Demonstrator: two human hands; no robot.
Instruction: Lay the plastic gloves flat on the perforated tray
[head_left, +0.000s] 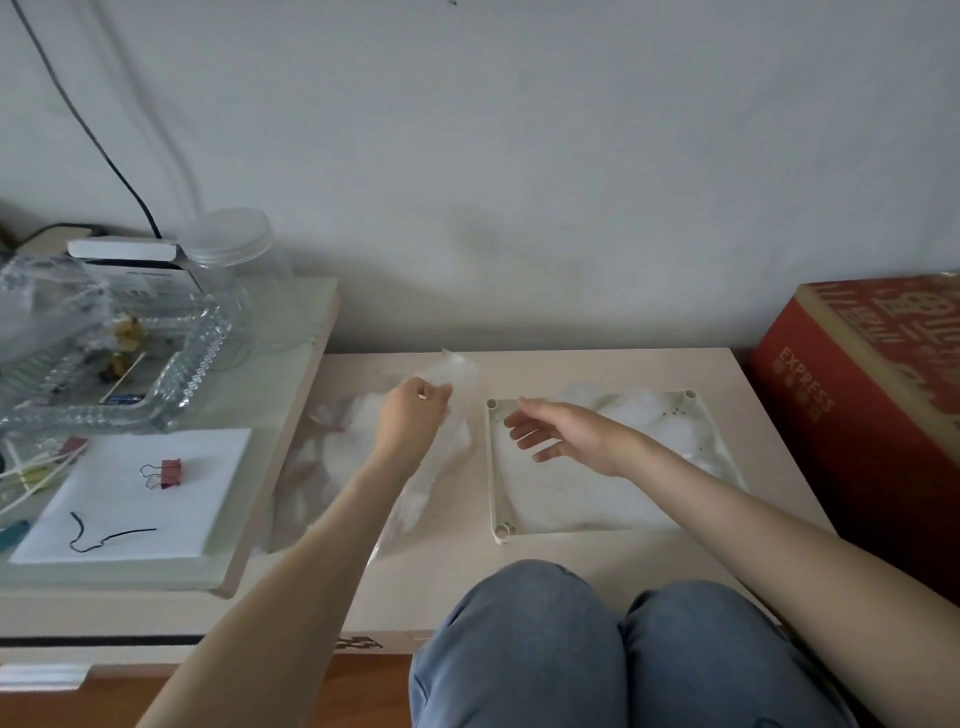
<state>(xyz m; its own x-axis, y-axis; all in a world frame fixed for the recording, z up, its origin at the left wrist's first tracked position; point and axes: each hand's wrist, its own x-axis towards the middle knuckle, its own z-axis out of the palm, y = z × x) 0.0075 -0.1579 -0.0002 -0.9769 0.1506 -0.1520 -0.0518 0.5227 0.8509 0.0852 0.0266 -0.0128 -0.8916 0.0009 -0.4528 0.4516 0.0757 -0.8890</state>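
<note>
Knees in blue jeans (571, 649) fill the bottom edge, tucked against the front of a low pale table (571, 551). At far left, on a raised glass-topped surface, sits a white pad (156, 499) with a red binder clip (169, 473) and a bent black wire (104, 538) on it. Behind it is a cut-glass dish (202, 358) of small odds and ends, and a clear jar (234, 249) stands against the wall. On the table's left part lies a loose, crumpled heap of plastic gloves (332, 452), translucent and hard to separate one from another. The left hand (413, 415) is raised above that heap, its fingers curled and pinching one plastic glove (460, 376) near its upper end. The film sticks up past the knuckles and hangs down limp toward the table, just left of the tray. The perforated tray (491, 467), off-white with round posts at its corners, lies flat in the middle of the table. The right hand (566, 434) is over the tray's near-left area, palm down, fingers spread and relaxed, gripping nothing. Whether its fingertips touch the tray cannot be told. More clear film (649, 415) is bunched in the tray's far right corner. A red printed carton (857, 389) stands beside the table at right.
</note>
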